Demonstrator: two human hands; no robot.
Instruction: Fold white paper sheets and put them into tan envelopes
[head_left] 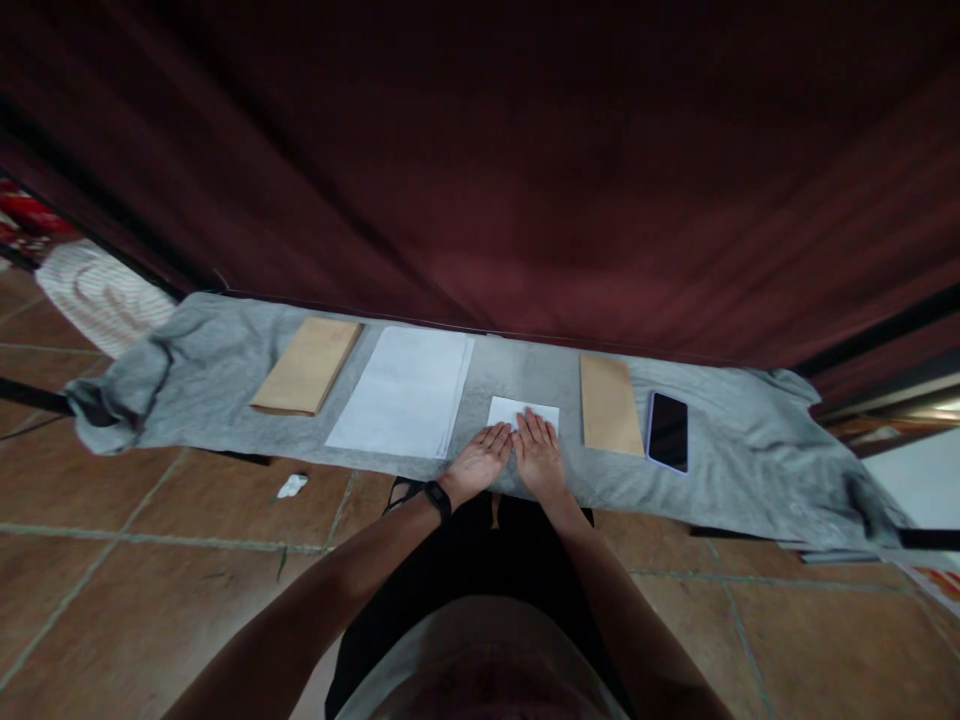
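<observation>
Head view: the left hand (480, 464) and the right hand (541, 460) lie palm down, side by side, at the near edge of a small white rectangular sheet of paper (503, 409). The left fingers are extended and held close together; the right fingers are extended flat and slightly spread. Neither set visibly pinches anything. The small sheet is beneath the fingertips, its far part exposed beyond them. Left of the left fingers is a stack of large white rectangular paper sheets (405, 392); farther left is a tan rectangular kraft-paper stack (307, 368). Right of the right fingers is a tan rectangular kraft-paper piece (610, 404), followed by a dark-screened phone in a lavender case (667, 432). Grey fabric (757, 440) extends to both sides of the fingers.
</observation>
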